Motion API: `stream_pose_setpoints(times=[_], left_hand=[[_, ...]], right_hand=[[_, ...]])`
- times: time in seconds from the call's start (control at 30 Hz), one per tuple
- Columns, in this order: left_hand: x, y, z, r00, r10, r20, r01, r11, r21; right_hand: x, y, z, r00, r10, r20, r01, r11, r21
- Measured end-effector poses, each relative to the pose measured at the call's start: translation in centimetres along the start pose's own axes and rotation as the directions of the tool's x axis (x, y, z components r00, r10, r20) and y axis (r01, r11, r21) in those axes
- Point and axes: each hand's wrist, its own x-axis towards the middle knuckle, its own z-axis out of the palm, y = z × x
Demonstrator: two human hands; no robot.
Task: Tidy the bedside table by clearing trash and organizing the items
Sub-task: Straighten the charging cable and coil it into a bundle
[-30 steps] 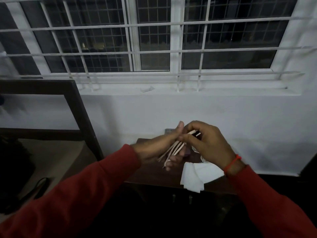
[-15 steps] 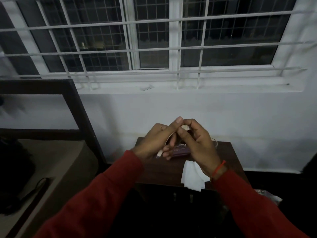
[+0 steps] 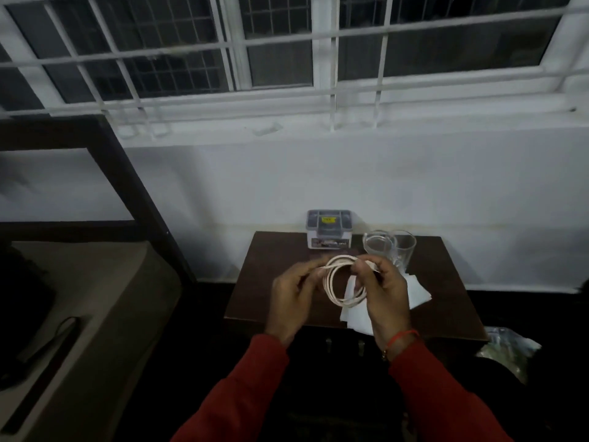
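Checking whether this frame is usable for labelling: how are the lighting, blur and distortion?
Head view: dim, bluish light; window bars bow from wide-angle distortion; glasses and coiled cable look soft; box label unreadable; lower foreground nearly black.

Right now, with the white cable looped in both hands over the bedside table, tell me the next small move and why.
Probably set the coiled white cable down on the bare wood left of the white tissues. Both hands, left and right, pinch the loop at its top and it hangs gathered above the bedside table. The small box and drinking glasses stand along the back edge.
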Motion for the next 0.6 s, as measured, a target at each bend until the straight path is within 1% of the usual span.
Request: stream_pose_setpoints(times=[0.03,0.1,0.17,0.23,0.27,0.3,0.33,0.37,0.4,0.43,0.47,0.5,0.53,0.57,0.6], left_hand=[[-0.3,-1.1,0.2,1.0,-0.022,-0.022,0.022,1.0,0.005],[-0.4,-2.9,0.9,0.996,-0.057,-0.062,0.06,0.997,0.047],[0.0,-4.2,1.5,0.995,-0.05,-0.092,0.059,0.993,0.105],[0.3,-5.4,1.5,0.994,-0.025,-0.103,0.047,0.976,0.215],[0.4,-5.9,1.4,0.994,-0.066,-0.09,0.085,0.97,0.227],[0.4,-6.3,1.3,0.987,-0.155,-0.047,0.161,0.97,0.184],[0.3,-6.5,1.3,0.964,-0.264,0.027,0.261,0.961,0.088],[0.2,-6.6,1.5,0.926,-0.359,0.119,0.362,0.932,-0.002],[-0.1,-6.8,1.8,0.89,-0.412,0.193,0.43,0.901,-0.06],[-0.3,-7.0,2.1,0.874,-0.432,0.223,0.458,0.885,-0.081],[-0.4,-7.1,2.4,0.868,-0.449,0.21,0.477,0.873,-0.103],[-0.3,-7.2,2.5,0.874,-0.461,0.154,0.48,0.868,-0.126],[-0.2,-7.2,2.5,0.885,-0.461,0.064,0.465,0.876,-0.13],[0.1,-7.3,2.4,0.903,-0.428,-0.041,0.422,0.901,-0.102],[0.4,-7.3,2.1,0.923,-0.359,-0.138,0.358,0.933,-0.035]], right_hand=[[0.1,1.0,-0.7,0.999,0.035,-0.003,-0.035,0.999,-0.027],[0.5,2.6,-1.6,0.993,0.114,0.037,-0.112,0.993,-0.048],[1.1,3.7,-1.7,0.974,0.211,0.078,-0.213,0.977,0.012],[1.6,4.4,-1.6,0.958,0.274,0.08,-0.28,0.957,0.077],[1.9,4.7,-1.5,0.954,0.289,0.075,-0.296,0.95,0.102],[2.1,5.0,-1.3,0.953,0.296,0.07,-0.303,0.944,0.128],[2.3,5.2,-1.2,0.952,0.3,0.065,-0.307,0.94,0.152],[2.6,5.4,-1.1,0.95,0.307,0.062,-0.314,0.934,0.17],[2.8,5.4,-1.0,0.946,0.319,0.063,-0.325,0.927,0.188],[3.0,5.4,-0.8,0.939,0.336,0.069,-0.343,0.916,0.208],[3.1,5.4,-0.8,0.931,0.356,0.079,-0.364,0.903,0.229],[3.1,5.4,-0.8,0.922,0.375,0.093,-0.386,0.89,0.244],[3.1,5.4,-0.9,0.913,0.392,0.109,-0.407,0.88,0.243],[3.0,5.4,-0.9,0.904,0.407,0.13,-0.426,0.876,0.227],[2.9,5.4,-1.0,0.895,0.418,0.157,-0.443,0.874,0.199]])
